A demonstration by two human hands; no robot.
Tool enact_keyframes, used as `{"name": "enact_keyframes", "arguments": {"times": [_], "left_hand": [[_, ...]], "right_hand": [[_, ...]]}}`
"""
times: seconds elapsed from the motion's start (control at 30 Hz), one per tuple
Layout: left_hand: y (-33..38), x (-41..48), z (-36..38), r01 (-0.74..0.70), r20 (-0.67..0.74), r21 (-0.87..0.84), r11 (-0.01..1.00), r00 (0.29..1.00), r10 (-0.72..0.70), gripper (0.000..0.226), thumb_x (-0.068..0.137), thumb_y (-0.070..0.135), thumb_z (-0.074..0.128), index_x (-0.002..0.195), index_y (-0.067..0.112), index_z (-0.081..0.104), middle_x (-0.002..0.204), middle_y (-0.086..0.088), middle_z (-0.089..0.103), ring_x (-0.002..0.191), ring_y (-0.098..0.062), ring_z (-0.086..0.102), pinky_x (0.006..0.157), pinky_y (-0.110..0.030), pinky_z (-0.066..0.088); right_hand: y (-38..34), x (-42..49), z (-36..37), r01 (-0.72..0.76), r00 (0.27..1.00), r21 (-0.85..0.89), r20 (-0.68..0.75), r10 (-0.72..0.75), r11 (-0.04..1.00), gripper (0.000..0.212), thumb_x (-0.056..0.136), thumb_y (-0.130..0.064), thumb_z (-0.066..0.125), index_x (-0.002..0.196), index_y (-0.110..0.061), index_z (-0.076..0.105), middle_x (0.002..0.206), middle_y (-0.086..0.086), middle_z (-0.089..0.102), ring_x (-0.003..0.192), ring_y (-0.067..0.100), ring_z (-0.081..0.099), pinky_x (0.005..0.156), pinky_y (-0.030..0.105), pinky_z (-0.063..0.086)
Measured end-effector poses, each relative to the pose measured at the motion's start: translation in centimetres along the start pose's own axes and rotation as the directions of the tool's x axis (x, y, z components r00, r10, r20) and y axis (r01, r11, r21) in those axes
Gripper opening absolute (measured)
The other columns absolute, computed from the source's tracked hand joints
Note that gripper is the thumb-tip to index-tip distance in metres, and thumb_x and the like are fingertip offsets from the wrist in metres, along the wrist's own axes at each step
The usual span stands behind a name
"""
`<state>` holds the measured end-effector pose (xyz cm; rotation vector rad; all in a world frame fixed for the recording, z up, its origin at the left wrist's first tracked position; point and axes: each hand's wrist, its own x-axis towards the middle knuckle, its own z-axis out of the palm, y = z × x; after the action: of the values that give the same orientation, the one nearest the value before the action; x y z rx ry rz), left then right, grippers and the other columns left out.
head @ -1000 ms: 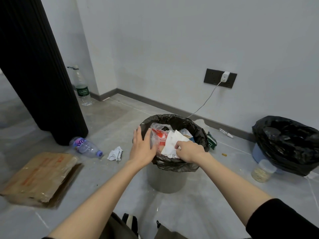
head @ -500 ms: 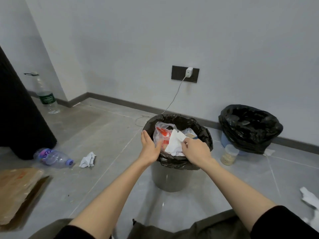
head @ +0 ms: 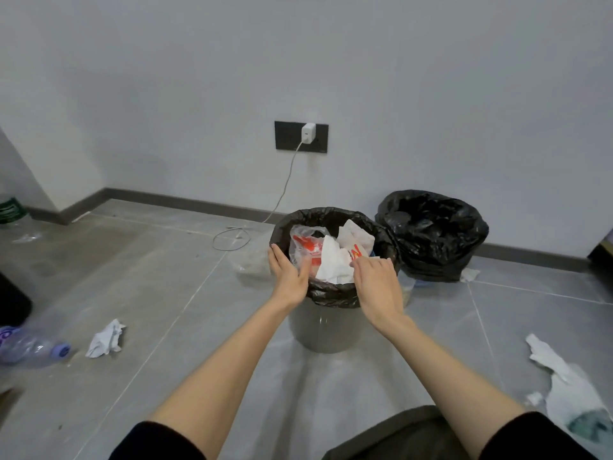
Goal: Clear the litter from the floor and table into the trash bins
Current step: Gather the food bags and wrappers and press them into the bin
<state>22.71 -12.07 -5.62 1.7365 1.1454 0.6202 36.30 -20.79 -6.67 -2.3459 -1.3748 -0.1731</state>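
A grey trash bin with a black liner stands on the floor in front of me. Inside lie a clear plastic bag with red print and crumpled white paper. My left hand rests flat on the bin's near-left rim, thumb by the plastic bag. Over the near-right rim, my right hand hovers with loosely bent fingers, its fingertips at the edge of the white paper. A second bin lined with a black bag stands behind on the right.
On the floor to the left lie a crumpled tissue and a plastic bottle with a purple cap. Torn white paper lies at the right. A clear bag and a charger cable lie left of the bin.
The view has swung right, bringing the right-hand paper litter into sight. My right hand has let go of the white paper it pinched, which now lies in the bin. My left hand stays on the rim.
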Motion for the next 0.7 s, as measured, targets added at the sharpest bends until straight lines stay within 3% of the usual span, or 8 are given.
{"name": "enact_keyframes", "arguments": {"times": [0.17, 0.33, 0.43, 0.6, 0.7], "left_hand": [[0.0, -0.1, -0.5, -0.010, 0.052, 0.034, 0.999, 0.999, 0.008, 0.079, 0.097, 0.048, 0.035, 0.150, 0.014, -0.013, 0.158, -0.002, -0.018, 0.146, -0.017, -0.013, 0.117, -0.035, -0.003], [-1.7, -1.7, -4.3, -0.060, 0.023, 0.065, 0.996, 0.998, 0.058, 0.059, 0.101, 0.040, 0.030, 0.152, 0.018, 0.010, 0.158, 0.000, 0.013, 0.147, -0.018, 0.007, 0.120, -0.037, 0.009], [-2.6, -2.9, -7.5, -0.008, -0.014, -0.004, 1.000, 1.000, 0.008, 0.053, 0.102, 0.030, 0.035, 0.150, 0.016, 0.019, 0.155, -0.004, 0.025, 0.143, -0.019, 0.024, 0.116, -0.033, 0.020], [-5.5, -4.4, -13.5, 0.032, -0.101, 0.031, 0.999, 0.994, -0.029, 0.049, 0.097, 0.008, 0.045, 0.144, 0.013, 0.032, 0.145, -0.011, 0.042, 0.133, -0.023, 0.040, 0.108, -0.031, 0.032], [-7.1, -4.9, -16.2, 0.044, -0.141, 0.042, 0.998, 0.989, -0.038, 0.047, 0.095, 0.005, 0.046, 0.141, 0.013, 0.039, 0.139, -0.011, 0.048, 0.124, -0.024, 0.049, 0.103, -0.033, 0.039]], "right_hand": [[-0.3, 0.1, -1.6, -0.002, 1.000, 0.061, 0.025, 0.001, 0.998, 0.034, 0.096, -0.009, 0.040, 0.126, -0.017, 0.054, 0.124, 0.000, 0.059, 0.119, 0.022, 0.045, 0.095, 0.032, 0.038], [-4.0, -0.7, -3.0, 0.043, 0.996, 0.189, 0.066, -0.056, 0.981, 0.032, 0.095, -0.014, 0.043, 0.125, -0.019, 0.053, 0.123, -0.002, 0.058, 0.123, 0.023, 0.043, 0.084, 0.037, 0.046], [-7.1, -0.8, -3.0, 0.140, 0.988, 0.243, 0.020, -0.150, 0.960, 0.029, 0.094, -0.014, 0.043, 0.120, -0.018, 0.056, 0.119, 0.000, 0.061, 0.114, 0.024, 0.050, 0.086, 0.040, 0.047], [-12.7, -1.2, -2.0, 0.252, 0.964, 0.301, 0.008, -0.266, 0.920, 0.029, 0.092, -0.012, 0.045, 0.117, -0.017, 0.060, 0.116, -0.002, 0.064, 0.110, 0.019, 0.054, 0.086, 0.035, 0.047], [-15.5, -1.5, -0.6, 0.284, 0.948, 0.325, 0.045, -0.315, 0.902, 0.030, 0.092, -0.012, 0.044, 0.117, -0.017, 0.060, 0.118, -0.001, 0.065, 0.108, 0.019, 0.059, 0.089, 0.036, 0.048]]}}
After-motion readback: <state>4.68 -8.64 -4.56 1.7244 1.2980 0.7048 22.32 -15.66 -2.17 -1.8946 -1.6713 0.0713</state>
